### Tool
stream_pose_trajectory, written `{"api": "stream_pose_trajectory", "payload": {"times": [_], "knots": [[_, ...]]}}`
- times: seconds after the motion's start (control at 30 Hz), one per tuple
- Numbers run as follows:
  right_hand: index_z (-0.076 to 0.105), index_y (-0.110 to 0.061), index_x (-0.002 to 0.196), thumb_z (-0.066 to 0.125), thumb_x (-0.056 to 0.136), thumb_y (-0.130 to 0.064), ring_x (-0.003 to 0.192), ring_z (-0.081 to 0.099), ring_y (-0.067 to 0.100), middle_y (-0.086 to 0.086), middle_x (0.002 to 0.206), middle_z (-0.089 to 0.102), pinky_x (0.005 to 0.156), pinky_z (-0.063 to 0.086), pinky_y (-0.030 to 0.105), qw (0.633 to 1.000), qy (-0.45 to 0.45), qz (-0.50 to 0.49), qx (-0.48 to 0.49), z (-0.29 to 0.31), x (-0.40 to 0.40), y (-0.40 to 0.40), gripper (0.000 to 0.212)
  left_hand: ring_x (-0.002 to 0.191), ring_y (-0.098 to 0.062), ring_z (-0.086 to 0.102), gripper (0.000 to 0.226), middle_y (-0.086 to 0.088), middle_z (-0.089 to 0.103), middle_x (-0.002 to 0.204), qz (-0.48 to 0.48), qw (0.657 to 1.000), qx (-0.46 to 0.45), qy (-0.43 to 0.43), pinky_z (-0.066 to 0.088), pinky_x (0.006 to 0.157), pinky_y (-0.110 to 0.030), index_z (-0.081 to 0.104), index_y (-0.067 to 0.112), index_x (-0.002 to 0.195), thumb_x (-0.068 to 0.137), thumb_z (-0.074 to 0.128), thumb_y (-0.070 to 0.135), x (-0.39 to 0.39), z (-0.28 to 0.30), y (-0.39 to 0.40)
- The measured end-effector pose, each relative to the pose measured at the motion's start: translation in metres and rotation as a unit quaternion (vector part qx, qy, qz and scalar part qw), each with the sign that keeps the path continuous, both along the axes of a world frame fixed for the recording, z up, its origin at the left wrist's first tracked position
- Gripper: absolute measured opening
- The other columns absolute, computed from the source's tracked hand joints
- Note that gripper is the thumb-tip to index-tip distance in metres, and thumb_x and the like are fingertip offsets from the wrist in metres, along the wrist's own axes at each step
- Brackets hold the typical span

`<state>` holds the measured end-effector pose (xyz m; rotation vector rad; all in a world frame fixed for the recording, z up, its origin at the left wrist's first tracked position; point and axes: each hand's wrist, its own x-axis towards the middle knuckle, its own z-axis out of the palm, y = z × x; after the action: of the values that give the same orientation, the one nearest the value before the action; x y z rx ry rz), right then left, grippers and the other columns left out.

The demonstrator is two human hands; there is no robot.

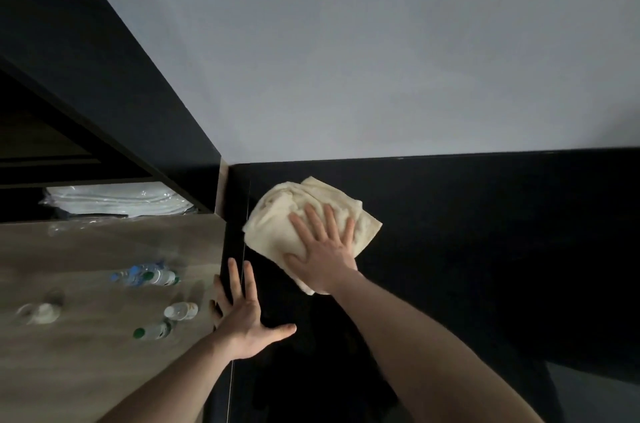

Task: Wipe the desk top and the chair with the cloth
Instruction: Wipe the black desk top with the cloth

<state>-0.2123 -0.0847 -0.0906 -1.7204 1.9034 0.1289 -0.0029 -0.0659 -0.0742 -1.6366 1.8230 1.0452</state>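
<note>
A crumpled cream cloth point(277, 211) lies on the black glossy desk top point(467, 232), near its back left corner. My right hand point(323, 251) presses flat on the cloth with straight, spread fingers. My left hand point(242, 315) rests flat with spread fingers on the desk's left edge, beside a wooden surface. The chair is not in view.
To the left is a wooden counter point(86, 370) with several plastic water bottles point(149, 275) and a glass point(38, 313). Folded white items in plastic point(117, 199) sit under a dark shelf. A grey wall point(381, 59) rises behind the desk.
</note>
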Motion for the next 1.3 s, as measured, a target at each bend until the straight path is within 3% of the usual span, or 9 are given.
{"api": "stream_pose_trajectory", "payload": {"times": [0.2, 0.33, 0.47, 0.6, 0.73, 0.83, 1.1, 1.3], "knots": [[-0.028, -0.054, 0.157, 0.024, 0.092, -0.084, 0.155, -0.038, 0.027, -0.015, 0.171, -0.033, 0.119, -0.023, 0.070, 0.985, 0.003, -0.167, 0.052, 0.004, -0.089, 0.072, 0.088, 0.144, -0.044, -0.045, 0.157, 0.003, -0.073, 0.131, -0.003, 1.000, 0.024, 0.007, -0.008, 0.123, -0.065, -0.050, 0.024, 0.145, 0.068, 0.073, 0.085, -0.001, 0.011, -0.001], [-0.026, -0.055, 0.158, 0.022, 0.088, -0.092, 0.157, -0.034, 0.028, -0.015, 0.171, -0.032, 0.120, -0.017, 0.073, 0.936, 0.016, -0.339, 0.090, 0.008, -0.143, 0.087, 0.092, 0.144, -0.046, -0.043, 0.157, 0.000, -0.073, 0.132, -0.006, 1.000, 0.025, 0.007, -0.007, 0.123, -0.066, -0.051, 0.023, 0.144, 0.067, 0.070, 0.087, 0.001, 0.012, -0.001], [-0.028, -0.047, 0.160, 0.024, 0.094, -0.082, 0.155, -0.035, 0.039, -0.007, 0.172, -0.034, 0.116, -0.014, 0.081, 0.895, 0.005, -0.430, 0.116, 0.012, -0.138, 0.060, 0.091, 0.144, -0.046, -0.042, 0.157, -0.001, -0.072, 0.134, -0.007, 1.000, 0.021, 0.010, -0.006, 0.123, -0.066, -0.051, 0.023, 0.144, 0.067, 0.069, 0.088, 0.002, 0.010, -0.002], [-0.029, -0.044, 0.161, 0.019, 0.098, -0.076, 0.153, -0.038, 0.043, -0.003, 0.171, -0.036, 0.111, -0.018, 0.083, 0.912, -0.005, -0.396, 0.109, 0.012, -0.074, 0.028, 0.085, 0.145, -0.046, -0.041, 0.157, -0.002, -0.071, 0.134, -0.013, 1.000, 0.016, 0.008, -0.005, 0.123, -0.067, -0.051, 0.022, 0.143, 0.067, 0.070, 0.087, 0.004, 0.007, -0.002], [-0.033, -0.047, 0.157, 0.020, 0.099, -0.075, 0.146, -0.048, 0.041, -0.005, 0.163, -0.046, 0.109, -0.028, 0.079, 0.971, -0.053, -0.221, 0.076, 0.013, 0.003, 0.026, 0.083, 0.147, -0.047, -0.039, 0.158, -0.002, -0.071, 0.136, -0.016, 1.000, 0.010, 0.001, -0.003, 0.125, -0.066, -0.050, 0.023, 0.145, 0.066, 0.070, 0.088, 0.002, 0.007, -0.002], [-0.031, -0.047, 0.159, 0.022, 0.101, -0.073, 0.144, -0.052, 0.037, -0.006, 0.165, -0.046, 0.110, -0.030, 0.076, 0.982, -0.068, -0.160, 0.070, 0.012, 0.036, 0.036, 0.082, 0.148, -0.046, -0.037, 0.159, -0.002, -0.070, 0.136, -0.013, 1.000, 0.001, -0.006, -0.002, 0.125, -0.065, -0.049, 0.023, 0.146, 0.063, 0.068, 0.091, 0.001, 0.007, -0.002], [-0.029, -0.052, 0.158, 0.026, 0.099, -0.076, 0.148, -0.048, 0.026, -0.014, 0.169, -0.037, 0.116, -0.025, 0.073, 0.979, -0.058, -0.181, 0.080, 0.018, 0.011, 0.072, 0.084, 0.147, -0.047, -0.038, 0.159, -0.001, -0.071, 0.136, -0.019, 1.000, 0.004, 0.001, -0.002, 0.125, -0.066, -0.052, 0.026, 0.142, 0.061, 0.068, 0.093, 0.003, 0.007, -0.002], [-0.033, -0.054, 0.155, 0.026, 0.098, -0.078, 0.150, -0.046, 0.029, -0.014, 0.167, -0.041, 0.113, -0.019, 0.081, 0.948, -0.049, -0.282, 0.137, 0.034, -0.022, 0.114, 0.085, 0.148, -0.049, -0.036, 0.158, -0.005, -0.071, 0.134, -0.037, 0.999, 0.027, -0.025, 0.001, 0.125, -0.068, -0.053, 0.024, 0.142, 0.064, 0.065, 0.093, 0.002, 0.012, -0.006]]}}
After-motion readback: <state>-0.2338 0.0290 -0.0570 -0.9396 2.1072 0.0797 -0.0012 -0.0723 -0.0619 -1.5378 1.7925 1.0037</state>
